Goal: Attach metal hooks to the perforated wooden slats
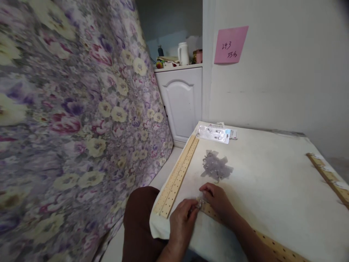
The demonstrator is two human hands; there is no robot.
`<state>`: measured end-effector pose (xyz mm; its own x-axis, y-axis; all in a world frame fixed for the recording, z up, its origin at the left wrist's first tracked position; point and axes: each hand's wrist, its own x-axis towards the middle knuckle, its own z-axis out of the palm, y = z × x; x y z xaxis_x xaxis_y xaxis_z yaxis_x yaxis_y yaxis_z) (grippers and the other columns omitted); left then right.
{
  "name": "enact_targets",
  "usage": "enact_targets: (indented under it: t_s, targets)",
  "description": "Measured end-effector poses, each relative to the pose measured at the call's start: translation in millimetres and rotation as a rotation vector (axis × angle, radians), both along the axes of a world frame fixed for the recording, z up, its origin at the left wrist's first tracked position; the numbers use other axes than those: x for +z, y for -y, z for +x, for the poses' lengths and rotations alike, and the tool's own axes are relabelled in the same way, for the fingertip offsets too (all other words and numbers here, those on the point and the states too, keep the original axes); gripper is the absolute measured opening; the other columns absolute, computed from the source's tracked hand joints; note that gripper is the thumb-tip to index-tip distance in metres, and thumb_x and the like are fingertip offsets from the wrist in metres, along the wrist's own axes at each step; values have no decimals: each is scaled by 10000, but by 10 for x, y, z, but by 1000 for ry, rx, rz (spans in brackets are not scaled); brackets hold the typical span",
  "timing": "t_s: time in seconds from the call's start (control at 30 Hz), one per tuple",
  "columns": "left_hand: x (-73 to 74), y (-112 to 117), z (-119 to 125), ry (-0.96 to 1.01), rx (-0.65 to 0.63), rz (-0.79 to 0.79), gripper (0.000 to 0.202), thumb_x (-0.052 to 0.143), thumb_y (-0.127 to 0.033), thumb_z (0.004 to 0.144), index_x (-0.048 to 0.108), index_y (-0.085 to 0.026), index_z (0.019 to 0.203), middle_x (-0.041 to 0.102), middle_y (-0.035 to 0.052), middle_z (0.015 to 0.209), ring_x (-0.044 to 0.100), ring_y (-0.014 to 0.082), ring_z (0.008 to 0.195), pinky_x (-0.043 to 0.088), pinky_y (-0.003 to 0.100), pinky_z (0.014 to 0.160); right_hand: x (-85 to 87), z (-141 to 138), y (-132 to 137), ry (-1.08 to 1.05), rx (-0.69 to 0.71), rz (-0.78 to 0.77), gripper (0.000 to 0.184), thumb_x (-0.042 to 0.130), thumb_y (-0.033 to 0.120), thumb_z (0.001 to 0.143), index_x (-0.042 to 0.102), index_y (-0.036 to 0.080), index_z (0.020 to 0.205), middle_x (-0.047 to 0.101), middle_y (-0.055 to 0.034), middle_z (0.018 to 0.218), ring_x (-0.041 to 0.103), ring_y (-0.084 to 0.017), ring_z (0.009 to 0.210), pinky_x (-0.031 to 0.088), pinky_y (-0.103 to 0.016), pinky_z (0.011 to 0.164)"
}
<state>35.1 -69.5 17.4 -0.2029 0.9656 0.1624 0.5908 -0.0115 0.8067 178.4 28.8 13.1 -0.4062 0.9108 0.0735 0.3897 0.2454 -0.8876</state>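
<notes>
My left hand [182,220] is closed, its thumb and fingertips pinching a small shiny metal piece [200,204] at the end of a perforated wooden strip [268,242]. Over the same end, my right hand [218,200] has its fingers curled and drawn together; whether anything is between them I cannot make out. Its forearm covers part of the strip, which runs off toward the lower right. Just beyond my hands lies a pile of small metal hooks in greyish clear plastic bags [216,166].
More perforated wooden strips [178,176] lie side by side along the table's left edge. Clear blister packs [214,133] rest at the far edge. At right is another wooden strip [328,176] carrying white pieces. A floral curtain [81,127] hangs left; a white cabinet [181,102] stands behind.
</notes>
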Motion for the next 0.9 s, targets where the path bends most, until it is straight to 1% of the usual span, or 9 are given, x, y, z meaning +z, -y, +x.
enact_targets:
  t_s: [0.1, 0.33, 0.53, 0.73, 0.83, 0.9]
  targets:
    - [9, -11, 5, -3, -5, 12, 156, 568, -200, 819, 685, -268, 895, 664, 23, 865, 614, 193, 819, 447, 260, 730, -7, 3, 1, 14, 0, 16, 225, 459, 175, 763, 668, 185, 846, 700, -55, 855, 618, -198, 837, 438, -305, 772]
    - [-6, -31, -2, -21, -25, 37, 176, 571, -184, 819, 682, -270, 925, 654, 30, 945, 611, 193, 888, 455, 266, 778, -34, -4, -6, 42, 4, 34, 231, 455, 177, 772, 665, 181, 866, 685, -65, 868, 604, -202, 856, 425, -309, 787]
    - [-1, -39, -2, 1, -33, 48, 168, 567, -190, 830, 684, -266, 923, 659, 34, 949, 616, 196, 901, 464, 271, 789, -31, -4, -3, 53, 7, 31, 225, 457, 176, 777, 659, 189, 876, 682, -60, 888, 602, -195, 870, 420, -301, 798]
    - [27, -36, -2, -21, -49, 24, 145, 571, -221, 843, 689, -265, 914, 655, 29, 953, 625, 181, 890, 473, 255, 777, -24, -2, 2, 56, -1, 33, 224, 449, 176, 786, 656, 183, 871, 678, -65, 886, 597, -197, 871, 419, -304, 800]
    - [18, -36, -7, -46, -42, 27, 138, 575, -216, 840, 688, -262, 903, 654, 26, 955, 626, 177, 891, 477, 253, 782, -15, 4, 13, 52, 9, 28, 202, 477, 194, 778, 658, 179, 866, 674, -59, 855, 599, -194, 836, 427, -299, 773]
    - [7, -38, -8, -66, -45, 33, 142, 569, -203, 840, 682, -259, 906, 653, 22, 946, 627, 171, 883, 480, 251, 779, -10, 13, 25, 51, 15, 14, 208, 507, 203, 759, 657, 172, 899, 669, -53, 828, 600, -188, 787, 436, -293, 733]
